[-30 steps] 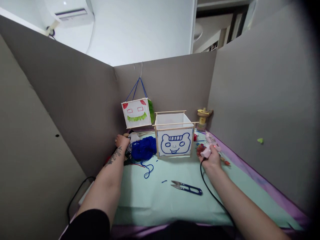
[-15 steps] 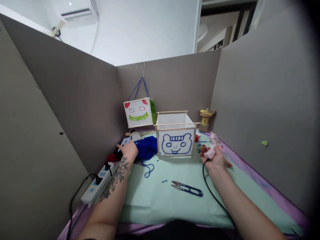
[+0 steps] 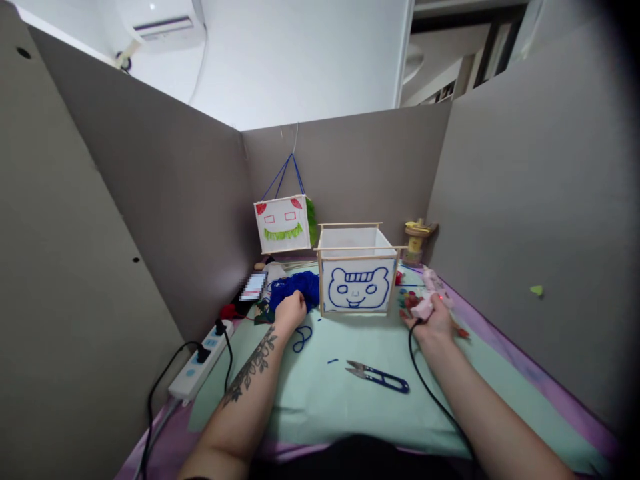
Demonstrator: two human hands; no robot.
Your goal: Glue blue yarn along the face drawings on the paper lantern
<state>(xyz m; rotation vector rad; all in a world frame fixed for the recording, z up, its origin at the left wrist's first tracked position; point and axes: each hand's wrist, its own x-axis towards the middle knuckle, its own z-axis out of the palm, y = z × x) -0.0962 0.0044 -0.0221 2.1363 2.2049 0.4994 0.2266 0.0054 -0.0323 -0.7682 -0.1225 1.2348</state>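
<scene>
My left hand [image 3: 291, 313] is closed, fingers curled, in front of a heap of blue yarn [image 3: 309, 285]. Its fingertips are hidden, so I cannot tell whether it grips any yarn. My right hand [image 3: 436, 328] holds a pink glue gun [image 3: 423, 309] with a small red light and a black cord. Between the hands stands a white box lantern [image 3: 355, 285] framed with thin wooden sticks, a blue bear-like face on its front and its top uncovered. Thread snips [image 3: 383, 378] lie on the pale green sheet in front, beside a short blue scrap [image 3: 333, 361].
A second lantern [image 3: 283, 229] with a red and green face hangs at the back. Left are a phone [image 3: 253, 287], red yarn [image 3: 229, 311] and a power strip [image 3: 200, 363]. A yellow tape stand [image 3: 417, 240] sits far right. Grey panels [image 3: 345, 167] surround the table.
My left hand has moved right, from over the phone to in front of the blue yarn, its fingers now curled. My right hand keeps the glue gun; the view has shifted slightly.
</scene>
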